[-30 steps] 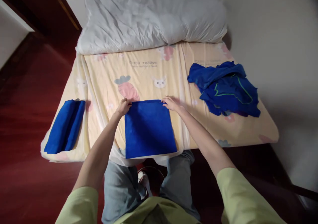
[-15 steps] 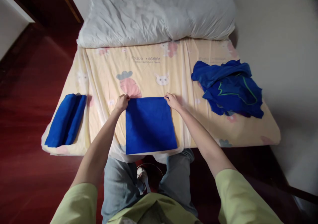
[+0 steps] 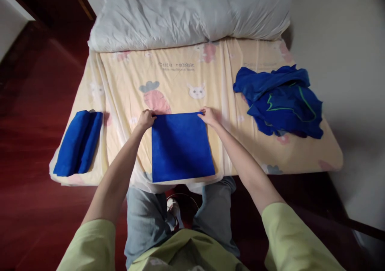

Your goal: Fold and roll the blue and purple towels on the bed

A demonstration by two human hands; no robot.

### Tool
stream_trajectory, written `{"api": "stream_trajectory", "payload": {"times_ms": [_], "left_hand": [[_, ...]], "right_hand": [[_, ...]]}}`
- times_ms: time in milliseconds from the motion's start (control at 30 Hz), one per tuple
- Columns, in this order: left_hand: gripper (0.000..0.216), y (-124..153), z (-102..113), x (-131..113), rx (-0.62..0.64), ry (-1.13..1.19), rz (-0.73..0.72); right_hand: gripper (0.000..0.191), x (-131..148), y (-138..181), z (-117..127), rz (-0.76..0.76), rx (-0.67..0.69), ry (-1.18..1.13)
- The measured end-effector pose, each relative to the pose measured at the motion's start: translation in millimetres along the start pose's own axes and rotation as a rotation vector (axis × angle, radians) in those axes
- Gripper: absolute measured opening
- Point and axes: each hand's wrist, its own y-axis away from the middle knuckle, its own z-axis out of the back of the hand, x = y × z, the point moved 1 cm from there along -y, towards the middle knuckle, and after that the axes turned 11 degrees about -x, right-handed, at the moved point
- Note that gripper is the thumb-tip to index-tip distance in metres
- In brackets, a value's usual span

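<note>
blue cloth (image 3: pixel 180 146) lies flat as a folded square at lower centre of the frame, on the near edge of the bed (image 3: pixel 180 82). left hand (image 3: pixel 146 120) and right hand (image 3: pixel 209 116) each have the grip pinched on a far corner. judged step: squaring a fold. a further fold calls for lifting both corners together, edges matched. folded blue piece (image 3: pixel 78 142) lies at left, crumpled blue heap (image 3: pixel 281 100) at right.

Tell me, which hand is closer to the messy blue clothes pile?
Right. The right hand grips the flat blue cloth at its right corner, with the messy pile off to its right. The left hand grips the left corner, farther away.
</note>
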Motion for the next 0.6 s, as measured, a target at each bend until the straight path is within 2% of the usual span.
{"api": "stream_trajectory", "payload": {"times_ms": [133, 233, 433, 600], "left_hand": [[0.020, -1, 10, 6, 0.114, 0.121, 0.196], [0.022, -3, 15, 11, 0.099, 0.230, 0.290], [0.016, -29, 15, 10, -0.078, 0.282, 0.307], [0.013, -47, -4, 4, -0.197, 0.231, 0.200]], "right_hand": [[0.025, -1, 2, 1, -0.282, 0.052, -0.254], [0.023, -1, -1, 2, -0.334, 0.034, -0.347], [0.022, -5, -30, 0, -0.164, -0.141, -0.235], [0.021, -7, -42, -14, -0.042, -0.216, -0.099]]}}
